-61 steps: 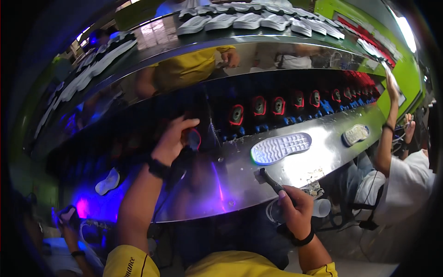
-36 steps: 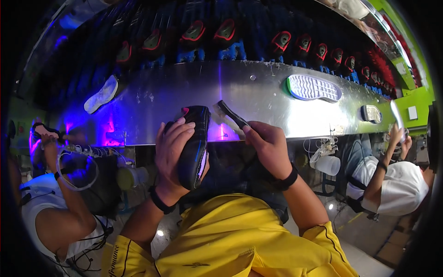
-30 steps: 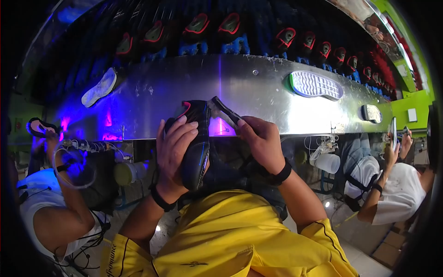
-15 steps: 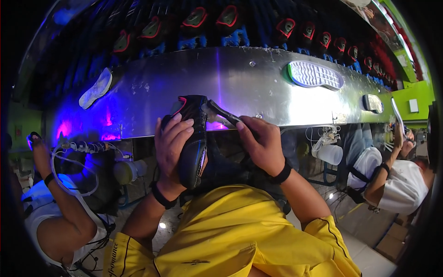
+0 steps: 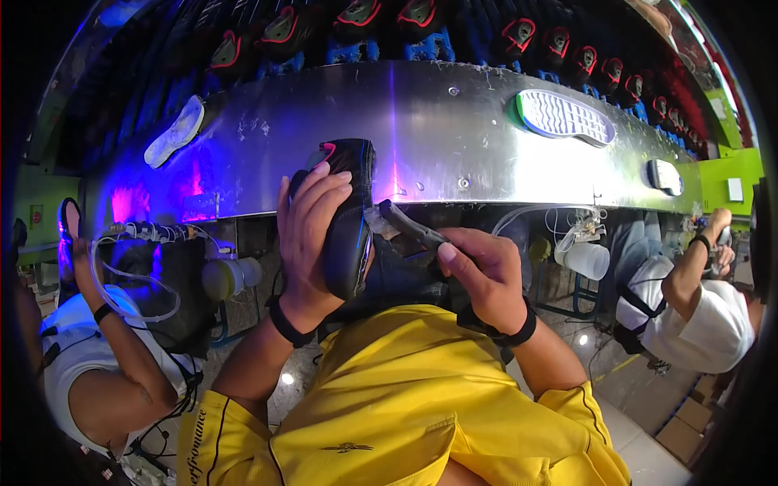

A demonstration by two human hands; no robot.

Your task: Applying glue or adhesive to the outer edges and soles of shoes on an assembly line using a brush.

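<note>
My left hand (image 5: 312,231) is closed around a black shoe upper (image 5: 348,251), its toe pointing toward me and its red-edged collar at the far end. The fingers lie over its left side; the thumb is hidden behind the shoe. In my right hand (image 5: 486,275) a brush with a dark handle (image 5: 417,229) is pinched between thumb and fingers. The brush's head is at the shoe's right side, near the lower edge; whether the bristles touch it I cannot tell. Both hands are just in front of the metal bench (image 5: 316,105).
On the bench lie a white sole (image 5: 176,134) at left, a white-and-green sole (image 5: 565,118) and a smaller sole (image 5: 665,176) at right. Red-collared shoes (image 5: 356,16) stand on blue racks behind. Co-workers sit on both sides; a white cup (image 5: 585,261) hangs below the bench edge.
The brush has moved along the shoe's right side, from near the heel toward the toe. My left hand keeps its hold. The view has shifted slightly, and the right co-worker's hands have changed position.
</note>
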